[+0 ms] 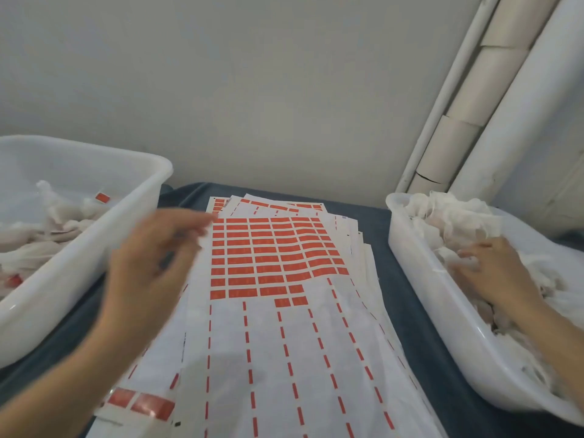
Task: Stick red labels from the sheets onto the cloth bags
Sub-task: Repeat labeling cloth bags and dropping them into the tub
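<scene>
Reaching hands: right hand (pixel 496 273) digs into cloth bags (pixel 448 216), grip unclear; left hand (pixel 148 263) hovers, fingers loose, blurred.
Sheets (pixel 284 343): centre, between tubs for reach.
Left tub (pixel 79 248): labelled bags (pixel 63 222).

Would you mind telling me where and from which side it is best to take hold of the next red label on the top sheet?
Probably the loose-ended label at the near edge of the red block on the top sheet. The rows nearer the person are already peeled, so its near edge is exposed. Come from the near side, lift a near corner with a fingertip, and peel away.
</scene>
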A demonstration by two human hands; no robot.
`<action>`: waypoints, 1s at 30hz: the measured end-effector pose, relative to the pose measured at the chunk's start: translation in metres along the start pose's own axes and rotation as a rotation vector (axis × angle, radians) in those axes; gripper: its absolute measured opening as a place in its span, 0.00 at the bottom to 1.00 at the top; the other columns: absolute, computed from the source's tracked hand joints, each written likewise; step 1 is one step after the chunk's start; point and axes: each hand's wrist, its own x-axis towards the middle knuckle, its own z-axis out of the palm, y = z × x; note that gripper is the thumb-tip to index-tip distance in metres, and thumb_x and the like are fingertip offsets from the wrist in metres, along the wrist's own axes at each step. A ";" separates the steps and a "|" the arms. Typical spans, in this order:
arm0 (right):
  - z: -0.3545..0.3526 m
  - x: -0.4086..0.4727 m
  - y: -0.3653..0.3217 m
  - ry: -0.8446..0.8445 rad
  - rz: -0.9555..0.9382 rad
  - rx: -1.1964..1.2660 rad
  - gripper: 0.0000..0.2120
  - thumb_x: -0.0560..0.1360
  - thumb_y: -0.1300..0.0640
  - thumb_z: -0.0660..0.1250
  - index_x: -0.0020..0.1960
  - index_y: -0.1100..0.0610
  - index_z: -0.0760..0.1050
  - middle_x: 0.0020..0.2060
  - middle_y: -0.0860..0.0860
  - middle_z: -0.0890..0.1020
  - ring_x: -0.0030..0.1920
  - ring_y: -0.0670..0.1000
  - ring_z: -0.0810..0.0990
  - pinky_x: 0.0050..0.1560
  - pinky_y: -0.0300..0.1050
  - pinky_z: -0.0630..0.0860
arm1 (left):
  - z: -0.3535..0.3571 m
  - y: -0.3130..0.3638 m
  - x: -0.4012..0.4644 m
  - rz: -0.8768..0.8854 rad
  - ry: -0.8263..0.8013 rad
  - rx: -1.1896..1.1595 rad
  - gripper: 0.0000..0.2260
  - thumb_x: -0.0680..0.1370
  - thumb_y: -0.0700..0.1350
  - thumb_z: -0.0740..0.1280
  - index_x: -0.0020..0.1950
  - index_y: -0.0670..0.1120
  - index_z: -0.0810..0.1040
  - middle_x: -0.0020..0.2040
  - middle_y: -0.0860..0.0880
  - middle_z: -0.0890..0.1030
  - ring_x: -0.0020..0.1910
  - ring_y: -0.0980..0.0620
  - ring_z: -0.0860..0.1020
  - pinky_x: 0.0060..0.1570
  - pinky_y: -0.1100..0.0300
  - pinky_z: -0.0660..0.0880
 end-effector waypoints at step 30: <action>0.065 -0.123 -0.190 -0.541 0.008 1.501 0.08 0.77 0.58 0.61 0.49 0.50 0.79 0.42 0.44 0.85 0.45 0.47 0.84 0.39 0.38 0.80 | 0.086 -0.025 -0.035 -0.519 -0.193 -0.446 0.16 0.62 0.60 0.68 0.46 0.55 0.80 0.42 0.64 0.81 0.45 0.66 0.78 0.33 0.75 0.73</action>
